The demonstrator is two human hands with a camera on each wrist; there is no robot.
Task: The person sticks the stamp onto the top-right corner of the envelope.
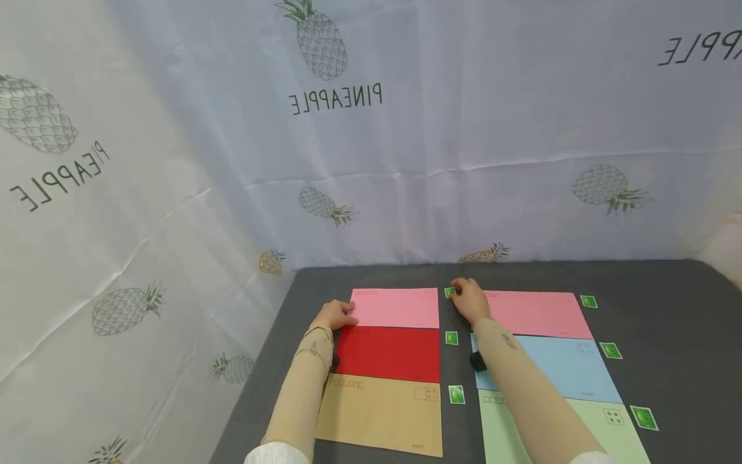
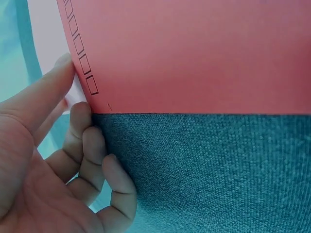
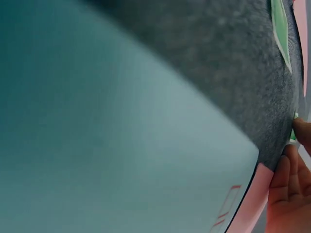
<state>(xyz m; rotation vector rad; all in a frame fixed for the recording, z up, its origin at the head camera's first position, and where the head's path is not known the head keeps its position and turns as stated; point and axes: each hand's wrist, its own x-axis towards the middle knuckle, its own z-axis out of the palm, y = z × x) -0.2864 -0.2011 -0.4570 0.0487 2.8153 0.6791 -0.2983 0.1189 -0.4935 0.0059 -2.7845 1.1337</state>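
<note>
My right hand (image 1: 471, 303) is at the far end of the gap between two columns of envelopes. It pinches a small green stamp (image 1: 449, 292) with a white border; in the right wrist view the thumb and fingers mostly cover this stamp (image 3: 293, 135). At the left column, my left hand (image 1: 334, 315) rests by the left edge of the pink envelope (image 1: 397, 308). Its thumb lies where that envelope meets the red envelope (image 1: 388, 354). The left wrist view shows the bent fingers (image 2: 87, 153) beside the red envelope's boxed corner.
A tan envelope (image 1: 379, 415) lies nearest in the left column. The right column has pink (image 1: 539, 312), blue (image 1: 556, 364) and green (image 1: 565, 425) envelopes. More green stamps (image 1: 451, 338) lie beside both columns on the dark grey table (image 1: 261, 380). A pineapple-print curtain (image 1: 406, 148) hangs behind.
</note>
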